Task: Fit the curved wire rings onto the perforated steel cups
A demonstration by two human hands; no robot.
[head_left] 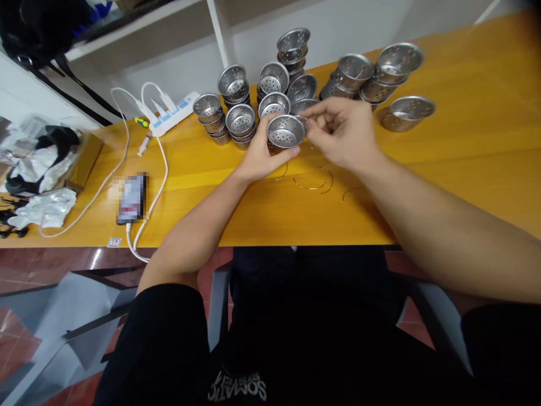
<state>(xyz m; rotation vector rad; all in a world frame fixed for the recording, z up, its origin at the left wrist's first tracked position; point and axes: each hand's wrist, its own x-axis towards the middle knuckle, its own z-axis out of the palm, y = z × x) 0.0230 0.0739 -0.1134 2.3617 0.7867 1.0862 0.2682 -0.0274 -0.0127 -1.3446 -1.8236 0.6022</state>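
My left hand (264, 151) is wrapped round a small perforated metal cup (286, 134), its mouth tilted toward me. At the cup's right rim, the fingers of my right hand (342, 129) are pinched together; a thin wire seems to run from them over the rim, though its full shape is hard to make out. Several thin curved wires (313, 186) lie on the table just below my hands. Behind the held cup stand stacks of similar perforated cups (240, 120), and more stacked cups (355, 72) rise beyond my right hand.
A single cup (408, 113) stands at the right on the yellow table (270, 220). To the left are a white power strip (175, 114) with cables, a small syringe (144, 144), a phone (132, 198) and a cardboard box (84, 160) with plastic bags. A shelf divider stands behind.
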